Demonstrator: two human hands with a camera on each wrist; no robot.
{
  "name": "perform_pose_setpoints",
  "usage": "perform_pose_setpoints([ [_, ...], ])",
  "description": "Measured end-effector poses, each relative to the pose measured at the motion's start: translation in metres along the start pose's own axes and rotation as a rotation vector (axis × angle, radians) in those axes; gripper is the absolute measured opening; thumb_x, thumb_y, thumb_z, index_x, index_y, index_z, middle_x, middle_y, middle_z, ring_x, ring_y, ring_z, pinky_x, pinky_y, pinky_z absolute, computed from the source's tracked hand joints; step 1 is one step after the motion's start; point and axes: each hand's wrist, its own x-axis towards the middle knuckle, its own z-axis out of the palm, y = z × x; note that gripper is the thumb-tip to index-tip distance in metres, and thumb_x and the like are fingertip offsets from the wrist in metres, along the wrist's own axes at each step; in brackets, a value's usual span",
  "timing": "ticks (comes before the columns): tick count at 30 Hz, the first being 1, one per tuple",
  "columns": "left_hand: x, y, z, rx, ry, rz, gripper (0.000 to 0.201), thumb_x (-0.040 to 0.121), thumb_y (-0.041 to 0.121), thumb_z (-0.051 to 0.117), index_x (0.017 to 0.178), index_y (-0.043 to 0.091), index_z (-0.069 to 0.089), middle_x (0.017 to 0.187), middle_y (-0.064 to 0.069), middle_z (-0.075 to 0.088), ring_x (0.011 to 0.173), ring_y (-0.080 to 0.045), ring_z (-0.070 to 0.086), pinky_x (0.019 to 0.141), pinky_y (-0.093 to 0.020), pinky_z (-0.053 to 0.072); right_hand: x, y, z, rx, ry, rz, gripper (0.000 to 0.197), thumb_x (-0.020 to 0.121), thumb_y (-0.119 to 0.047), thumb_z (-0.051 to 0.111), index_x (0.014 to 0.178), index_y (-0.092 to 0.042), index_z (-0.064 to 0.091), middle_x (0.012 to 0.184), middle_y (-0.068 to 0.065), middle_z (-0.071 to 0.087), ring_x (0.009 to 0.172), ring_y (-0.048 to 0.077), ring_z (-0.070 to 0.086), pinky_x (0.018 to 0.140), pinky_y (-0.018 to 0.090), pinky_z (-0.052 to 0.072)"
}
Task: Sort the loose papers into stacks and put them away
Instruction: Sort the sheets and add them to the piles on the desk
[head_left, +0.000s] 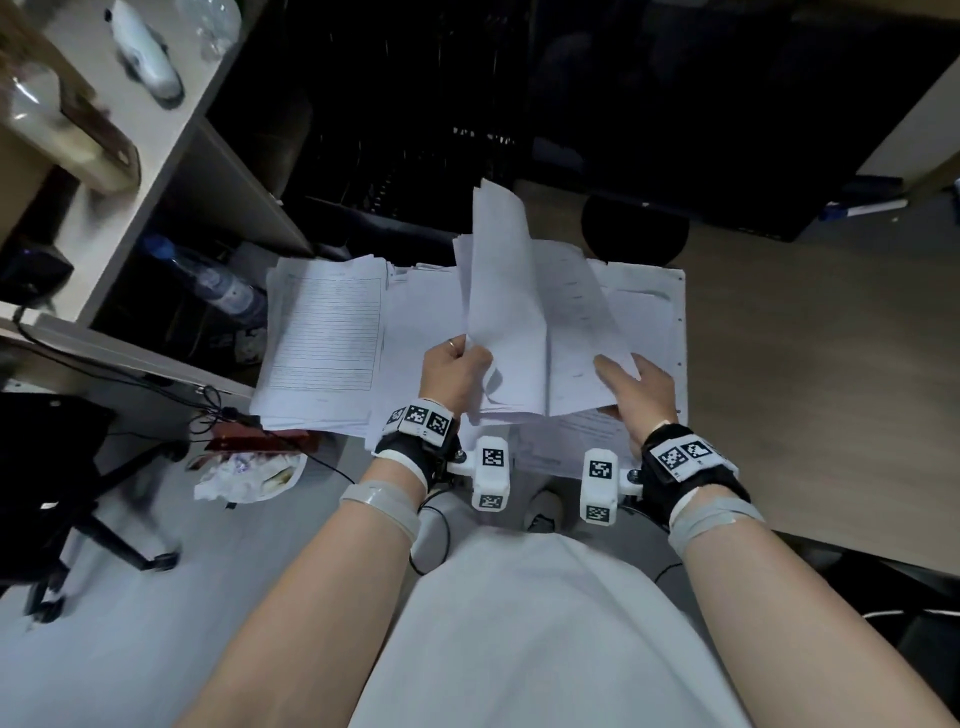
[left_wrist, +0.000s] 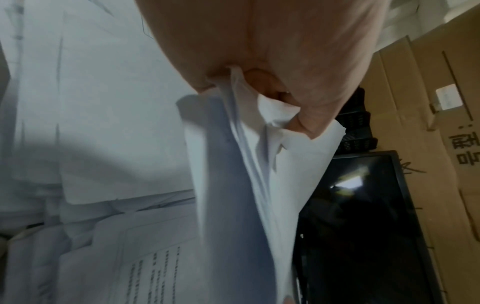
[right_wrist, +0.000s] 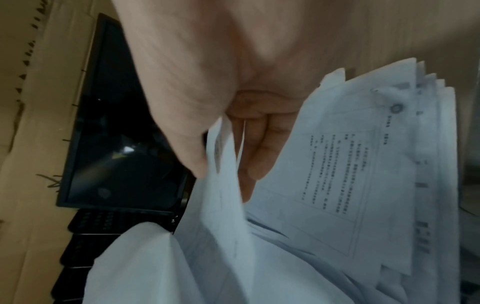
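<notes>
A bundle of white sheets (head_left: 524, 322) is held up between both hands above a spread of papers. My left hand (head_left: 457, 364) grips the bundle's near left edge, fingers curled round the sheets (left_wrist: 249, 156). On the right, my right hand (head_left: 634, 384) pinches the near right edge, thumb on top and fingers under the pages (right_wrist: 223, 185). Left of the bundle lies a neat stack topped by a lined form (head_left: 322, 338). More printed sheets (head_left: 649, 322) lie underneath at the right, also seen as printed pages (right_wrist: 337, 164) in the right wrist view.
A wooden desktop (head_left: 805, 389) extends to the right, with a round black base (head_left: 634, 228) behind the papers. A dark monitor (right_wrist: 119, 133) and black trays (head_left: 395, 171) stand behind. Shelving with a water bottle (head_left: 208, 280) is at left; an office chair (head_left: 62, 483) and crumpled wrapper (head_left: 244, 473) sit on the floor.
</notes>
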Motion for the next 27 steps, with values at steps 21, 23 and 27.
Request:
perform_pose_setpoints([
  [21,0.006,-0.017,0.048,0.109,-0.249,0.047,0.023,0.099,0.019,0.060,0.106,0.000,0.069,0.096,-0.013,0.074,0.078,-0.020,0.069,0.072,-0.032,0.056,0.003,0.006,-0.009,-0.124,-0.188,-0.084,0.046,0.081,-0.034,0.080,0.123,-0.022,0.066,0.123,-0.008,0.067,0.118,0.008,0.060,0.107,0.038,0.047],
  [23,0.006,-0.017,0.051,0.146,-0.273,0.083,0.022,0.099,0.017,0.059,0.112,0.003,0.069,0.106,-0.014,0.074,0.087,-0.020,0.070,0.082,-0.034,0.057,-0.001,0.000,0.000,-0.137,-0.291,-0.132,0.046,0.082,-0.035,0.080,0.124,-0.024,0.066,0.124,-0.011,0.066,0.119,0.001,0.058,0.105,0.027,0.045],
  [27,0.009,-0.018,0.052,0.207,-0.246,0.122,0.016,0.099,0.018,0.058,0.103,0.011,0.071,0.093,-0.003,0.075,0.077,-0.010,0.067,0.075,-0.029,0.055,0.003,0.005,0.001,-0.190,-0.300,-0.099,0.059,0.083,-0.043,0.077,0.135,-0.023,0.058,0.134,-0.009,0.058,0.123,0.006,0.052,0.101,0.025,0.041],
])
